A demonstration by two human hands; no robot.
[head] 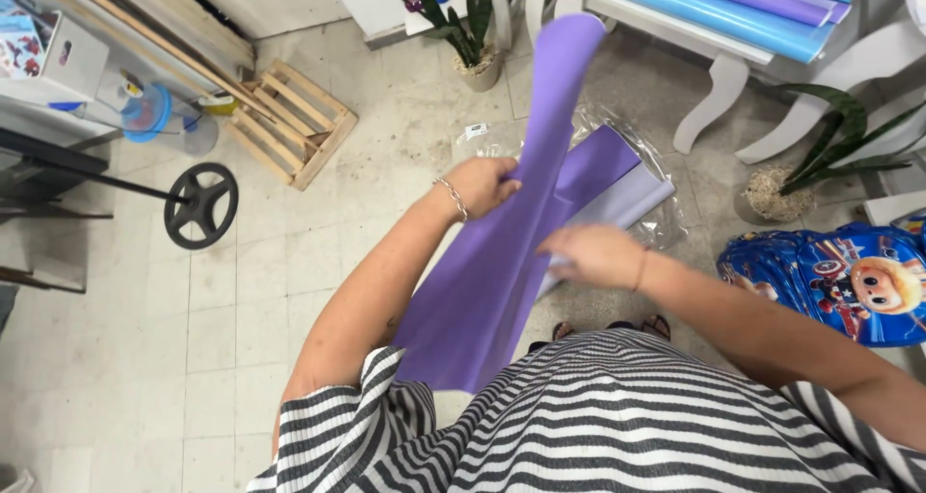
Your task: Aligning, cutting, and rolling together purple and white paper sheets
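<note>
purple sheet (502, 261), long axis running away from the body; left hand (482, 186) grips farther up (right hand (596, 256) pinches nearer).

- I take this for a craft or party-supply shop with a tiled floor (241, 290).
- Rolls of blue and purple sheet (733, 1) lie on a white table (714, 78).
- Blue cartoon backpacks (849, 281) are stacked at the right.
- A wooden crate (289, 122) and potted plants (468, 30) stand nearby.
</note>
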